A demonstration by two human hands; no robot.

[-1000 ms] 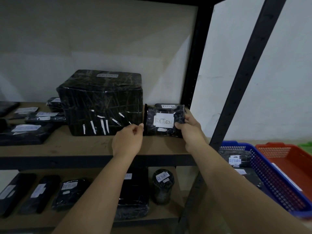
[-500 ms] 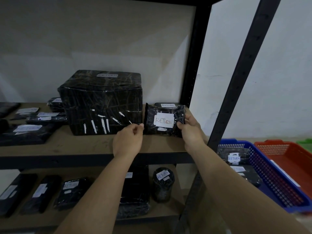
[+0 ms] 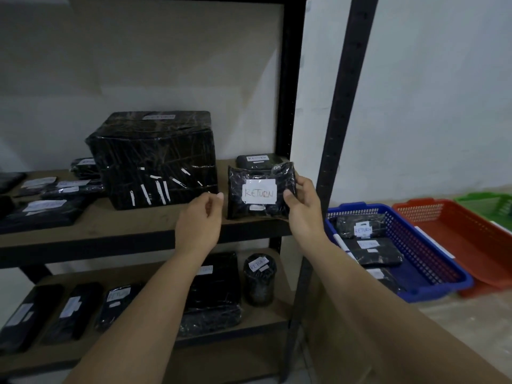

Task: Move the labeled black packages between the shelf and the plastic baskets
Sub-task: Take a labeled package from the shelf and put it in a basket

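Observation:
A small black package [image 3: 257, 210] with a white RETURN label stands upright at the right end of the wooden shelf [image 3: 116, 228]. My right hand [image 3: 302, 206] grips its right edge with thumb in front and fingers behind. My left hand [image 3: 199, 220] hovers just left of the package with loosely curled fingers, a small gap between them. A blue plastic basket [image 3: 437, 253] on the floor to the right holds several labeled black packages [image 3: 360, 228].
A large wrapped black box [image 3: 155, 159] sits left of the held package, another small package [image 3: 256, 160] behind it. Black shelf posts [image 3: 340, 134] stand between shelf and baskets. A red basket [image 3: 454, 231] and a green one [image 3: 490, 203] lie further right. More packages fill the lower shelf [image 3: 257, 278].
My left hand has let go of the package's left edge and drawn slightly away. My right hand still holds the package in much the same place.

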